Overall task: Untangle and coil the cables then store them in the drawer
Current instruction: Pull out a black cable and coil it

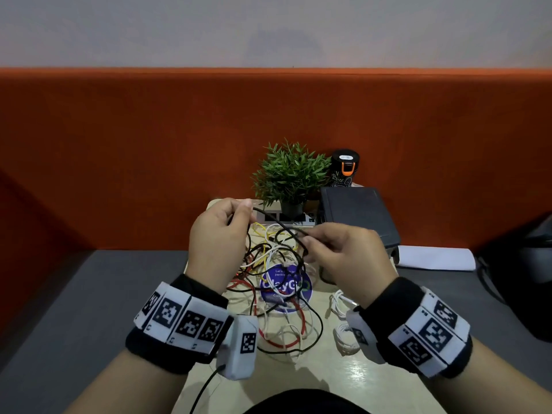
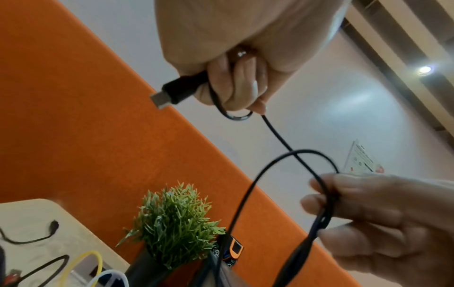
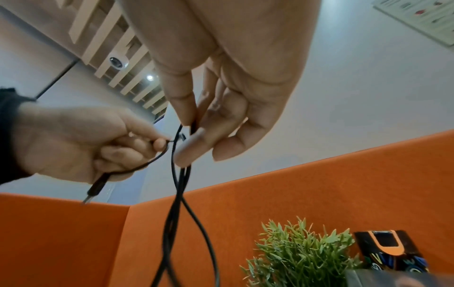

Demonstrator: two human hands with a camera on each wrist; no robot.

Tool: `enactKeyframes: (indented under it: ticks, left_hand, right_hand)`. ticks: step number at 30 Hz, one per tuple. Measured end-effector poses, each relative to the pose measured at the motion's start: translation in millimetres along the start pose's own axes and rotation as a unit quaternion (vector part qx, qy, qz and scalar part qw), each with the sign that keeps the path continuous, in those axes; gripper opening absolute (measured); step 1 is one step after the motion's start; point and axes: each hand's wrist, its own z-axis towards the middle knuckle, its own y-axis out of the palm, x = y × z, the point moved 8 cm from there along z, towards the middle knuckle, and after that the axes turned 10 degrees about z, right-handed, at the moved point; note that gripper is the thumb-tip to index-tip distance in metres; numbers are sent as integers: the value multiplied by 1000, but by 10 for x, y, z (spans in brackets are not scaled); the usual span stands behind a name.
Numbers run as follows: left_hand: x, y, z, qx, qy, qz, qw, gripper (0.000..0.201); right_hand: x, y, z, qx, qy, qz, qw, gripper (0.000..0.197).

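Observation:
A black cable (image 1: 279,223) stretches between both raised hands above a tangle of black, white, red and yellow cables (image 1: 274,282) on the small beige table (image 1: 343,380). My left hand (image 1: 221,234) grips the cable near its USB plug (image 2: 172,92), fingers curled round it. My right hand (image 1: 343,249) pinches a loop of the same black cable (image 3: 180,174) between thumb and fingers. From that hand two strands hang down toward the tangle. Beside the right wrist lies a coiled white cable (image 1: 345,333).
At the back of the table stand a potted green plant (image 1: 291,174), a black bottle with an orange clip (image 1: 345,167) and a dark box (image 1: 358,216). An orange partition (image 1: 149,144) closes off the rear. Grey surfaces flank the table.

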Motion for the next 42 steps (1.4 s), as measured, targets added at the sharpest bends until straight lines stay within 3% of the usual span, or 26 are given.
enactKeyframes:
  ticks: [6, 12, 16, 19, 21, 24, 26, 30, 32, 35, 39, 42]
  left_hand:
    - [-220, -134, 126, 31, -38, 9, 999, 35]
    - [-445, -346, 278, 82, -67, 28, 994, 35]
    - [-537, -363, 290, 97, -93, 6, 991, 35]
    - [-481, -248, 225, 66, -94, -42, 992, 34]
    - [-372, -138, 159, 31, -72, -79, 994, 34]
    - [-213, -12, 92, -17, -28, -109, 994, 34]
    - [-97, 40, 58, -44, 5, -117, 992, 34]
    - [60, 94, 33, -71, 35, -111, 991, 34]
    - [41, 118, 62, -75, 23, -108, 991, 33]
    - [-99, 195, 103, -86, -28, -102, 991, 32]
    - [-249, 340, 36, -121, -77, -81, 986, 31]
    - [-259, 527, -122, -192, -80, -52, 977, 31]
  right_hand:
    - [41, -338, 45, 89, 42, 258, 961, 22]
    - [227, -480, 69, 100, 81, 377, 917, 23]
    - [196, -366, 61, 52, 53, 390, 918, 21]
    - [153, -223, 60, -18, 38, 359, 933, 25]
    - [151, -133, 38, -59, 40, 299, 951, 27]
    - [111, 17, -13, -124, 20, 130, 984, 10]
    - [120, 101, -41, -142, 6, 23, 990, 20]
    - [89, 243, -78, -160, 1, -33, 987, 18]
    - [107, 297, -109, -182, 15, -28, 983, 19]
    - [69, 330, -127, -198, 34, 68, 977, 31]
    - [-2, 220, -30, -152, 30, 207, 966, 29]
    - [-23, 79, 60, -93, 21, 261, 961, 24]
